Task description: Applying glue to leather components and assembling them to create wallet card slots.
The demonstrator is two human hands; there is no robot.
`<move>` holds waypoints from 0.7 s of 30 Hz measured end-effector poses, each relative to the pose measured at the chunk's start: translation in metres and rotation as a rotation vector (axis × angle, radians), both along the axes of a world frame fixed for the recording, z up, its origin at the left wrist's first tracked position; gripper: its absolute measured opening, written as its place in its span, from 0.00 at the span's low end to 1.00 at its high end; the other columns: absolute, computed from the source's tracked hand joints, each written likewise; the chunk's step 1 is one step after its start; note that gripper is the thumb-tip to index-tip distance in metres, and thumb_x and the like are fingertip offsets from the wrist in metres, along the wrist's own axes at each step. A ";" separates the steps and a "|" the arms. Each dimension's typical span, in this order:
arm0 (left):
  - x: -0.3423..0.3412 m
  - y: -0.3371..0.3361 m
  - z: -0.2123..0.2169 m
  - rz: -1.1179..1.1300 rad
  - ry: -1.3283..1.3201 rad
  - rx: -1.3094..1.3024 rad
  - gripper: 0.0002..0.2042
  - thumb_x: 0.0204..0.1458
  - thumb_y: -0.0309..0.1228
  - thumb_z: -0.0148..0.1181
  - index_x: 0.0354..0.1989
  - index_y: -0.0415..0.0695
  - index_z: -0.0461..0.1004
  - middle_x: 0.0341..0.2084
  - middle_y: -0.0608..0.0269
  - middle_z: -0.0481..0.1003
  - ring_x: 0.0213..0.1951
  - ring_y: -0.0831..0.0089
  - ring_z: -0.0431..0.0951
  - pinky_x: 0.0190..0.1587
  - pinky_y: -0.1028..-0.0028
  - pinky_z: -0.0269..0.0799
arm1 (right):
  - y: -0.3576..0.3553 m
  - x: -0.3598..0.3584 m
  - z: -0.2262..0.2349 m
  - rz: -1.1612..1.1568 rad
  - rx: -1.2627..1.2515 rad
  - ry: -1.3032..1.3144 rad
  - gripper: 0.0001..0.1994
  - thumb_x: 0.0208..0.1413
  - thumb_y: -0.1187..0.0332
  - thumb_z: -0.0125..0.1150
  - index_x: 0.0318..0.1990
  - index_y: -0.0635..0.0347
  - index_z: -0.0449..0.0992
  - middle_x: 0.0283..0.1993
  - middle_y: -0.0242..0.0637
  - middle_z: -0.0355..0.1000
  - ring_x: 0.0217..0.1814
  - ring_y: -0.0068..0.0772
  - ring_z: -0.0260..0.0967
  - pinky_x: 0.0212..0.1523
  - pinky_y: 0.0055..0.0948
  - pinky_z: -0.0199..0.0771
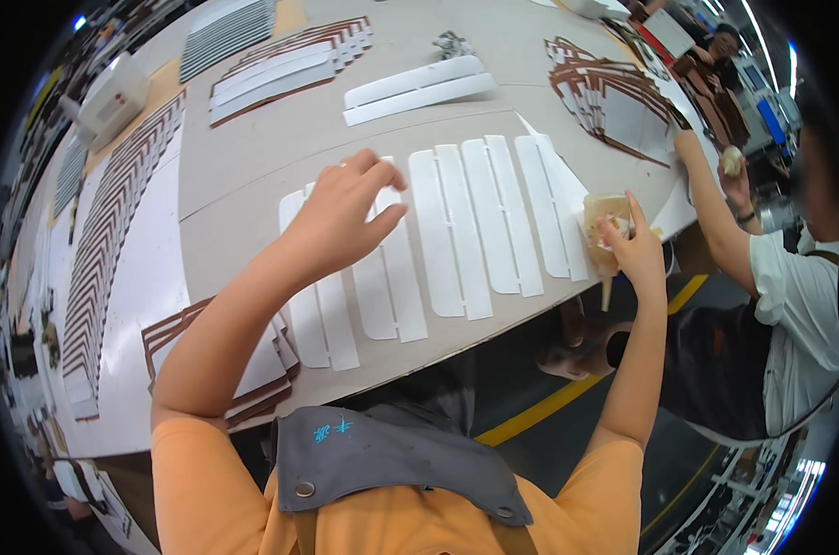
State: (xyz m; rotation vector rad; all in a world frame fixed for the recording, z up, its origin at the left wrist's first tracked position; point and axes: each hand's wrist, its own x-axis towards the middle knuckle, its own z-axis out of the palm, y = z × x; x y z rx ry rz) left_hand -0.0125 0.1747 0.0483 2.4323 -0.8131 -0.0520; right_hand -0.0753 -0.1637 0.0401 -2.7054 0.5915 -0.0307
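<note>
My left hand (pixel 350 208) hovers over the row of slotted white strips (pixel 449 231), fingers loosely bent and apart, nothing in them. It hides the upper part of some strips on the left. At the table's right front edge, my right hand (pixel 634 250) grips a beige, box-like piece (pixel 606 205) with whitish stuff on its face. A narrow tip points down from it; its exact kind I cannot make out. The rightmost white strip (pixel 551 208) lies just left of this piece, over a white sheet's corner.
Two more white strips (pixel 419 90) lie farther back. Brown-edged panels stand in overlapping stacks at the back (pixel 290 69), right (pixel 618 102) and near left (pixel 225 356). A long row (pixel 123 240) runs along the left. A co-worker (pixel 799 305) is close on the right.
</note>
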 end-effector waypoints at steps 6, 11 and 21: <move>-0.071 0.084 0.015 -0.083 0.109 0.319 0.11 0.39 0.30 0.58 0.31 0.41 0.66 0.31 0.57 0.65 0.36 0.62 0.66 0.42 0.68 0.59 | -0.025 0.006 -0.012 0.030 -0.316 -0.068 0.23 0.53 0.50 0.42 0.44 0.60 0.69 0.36 0.47 0.70 0.39 0.52 0.67 0.36 0.39 0.65; -0.118 0.090 -0.017 -0.140 -0.179 0.246 0.10 0.37 0.29 0.56 0.27 0.39 0.66 0.27 0.59 0.65 0.35 0.64 0.67 0.40 0.71 0.60 | -0.006 0.004 -0.012 0.088 -0.510 -0.411 0.21 0.53 0.53 0.45 0.45 0.61 0.69 0.41 0.43 0.69 0.32 0.42 0.67 0.33 0.32 0.65; -0.117 0.081 -0.045 -0.174 -0.341 0.413 0.07 0.36 0.23 0.48 0.26 0.38 0.63 0.21 0.58 0.64 0.25 0.67 0.68 0.37 0.73 0.62 | 0.134 -0.031 0.019 0.413 0.081 -0.642 0.12 0.50 0.72 0.53 0.43 0.62 0.69 0.33 0.35 0.68 0.25 0.20 0.60 0.28 0.20 0.62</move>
